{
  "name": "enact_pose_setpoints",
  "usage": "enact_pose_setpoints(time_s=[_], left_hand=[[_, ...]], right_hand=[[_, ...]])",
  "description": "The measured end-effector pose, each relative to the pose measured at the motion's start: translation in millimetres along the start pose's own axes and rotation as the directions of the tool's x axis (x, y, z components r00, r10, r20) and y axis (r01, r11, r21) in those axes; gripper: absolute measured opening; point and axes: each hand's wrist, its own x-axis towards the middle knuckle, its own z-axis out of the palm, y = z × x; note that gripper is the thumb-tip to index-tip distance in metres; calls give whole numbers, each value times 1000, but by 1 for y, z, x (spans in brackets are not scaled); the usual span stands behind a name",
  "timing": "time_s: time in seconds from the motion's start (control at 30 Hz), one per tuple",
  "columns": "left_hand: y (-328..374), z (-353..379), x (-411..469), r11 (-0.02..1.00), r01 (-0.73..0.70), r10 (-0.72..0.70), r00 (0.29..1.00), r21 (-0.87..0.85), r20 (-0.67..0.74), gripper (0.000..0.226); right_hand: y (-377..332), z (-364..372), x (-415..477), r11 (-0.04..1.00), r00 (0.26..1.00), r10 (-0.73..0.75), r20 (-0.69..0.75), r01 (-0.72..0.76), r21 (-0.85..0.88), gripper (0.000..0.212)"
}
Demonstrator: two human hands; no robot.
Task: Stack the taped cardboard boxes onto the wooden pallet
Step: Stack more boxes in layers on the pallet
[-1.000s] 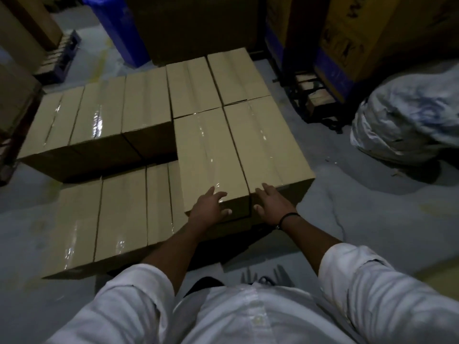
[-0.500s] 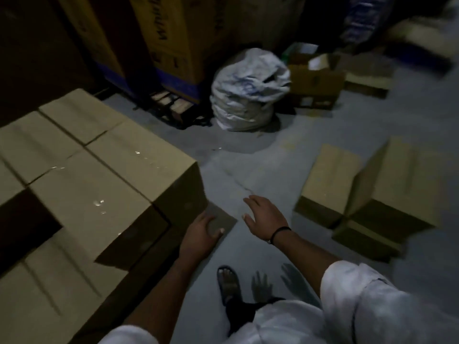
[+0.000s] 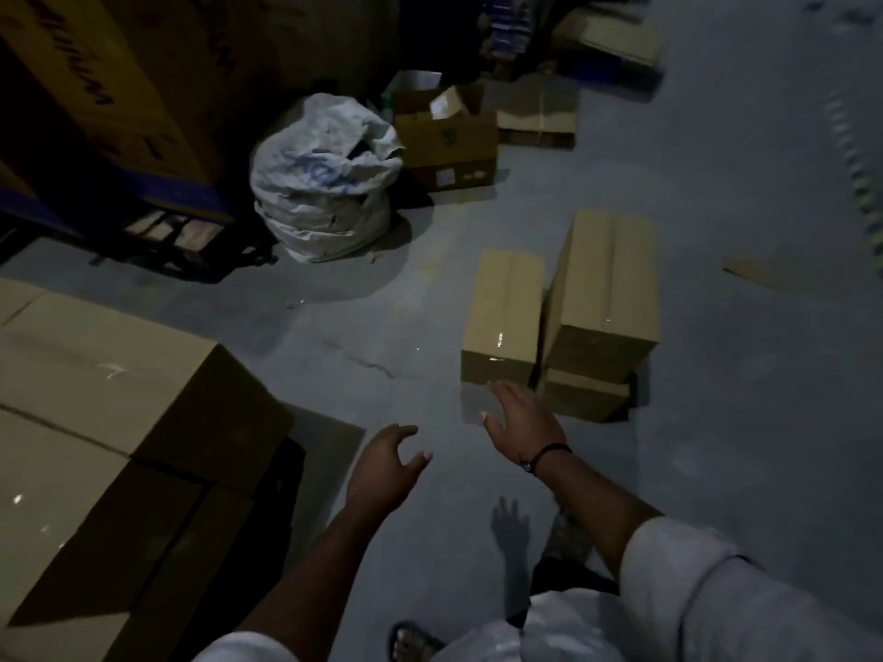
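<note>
The room is dim, and its grey concrete floor (image 3: pixel 716 446) is scuffed, with a thin crack (image 3: pixel 368 363) running across its middle. At the floor's far left edge tall printed cartons (image 3: pixel 110 88) stand with a blue band along the bottom, raised on dark wooden supports (image 3: pixel 172 236). Just beside them sits a crumpled white sack (image 3: pixel 320 183) with blue markings. An open brown carton (image 3: pixel 444 136) with raised flaps stands right of the sack, touching or nearly touching it. Flattened cardboard (image 3: pixel 537 119) lies beyond, near the far edge. A loose cardboard scrap (image 3: pixel 755 274) lies toward the right edge.
</note>
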Motion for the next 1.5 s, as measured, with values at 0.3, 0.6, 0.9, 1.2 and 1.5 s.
enact_pose_setpoints(time_s=[0.3,0.6,0.9,1.2,1.5], left_hand=[[164,89,98,993,-111,110,993,37,46,50],[286,164,163,982,-158,138,974,103,178,53],[317,183,265,977,-164,128,962,135,242,55],[347,207,407,968,-191,139,949,164,282,50],[370,238,516,928,-283,176,907,243,383,49]], right_hand=[[164,-94,31,982,985,171,-19,-169,79,56],[276,-178,75,964,969,242,-37,-237,119,57],[336,-201,153,928,942,335,20,-334,163,59],[394,-216,269,904,909,413,62,-417,91,59],[437,-211,355,870,864,484,140,-492,34,64]])
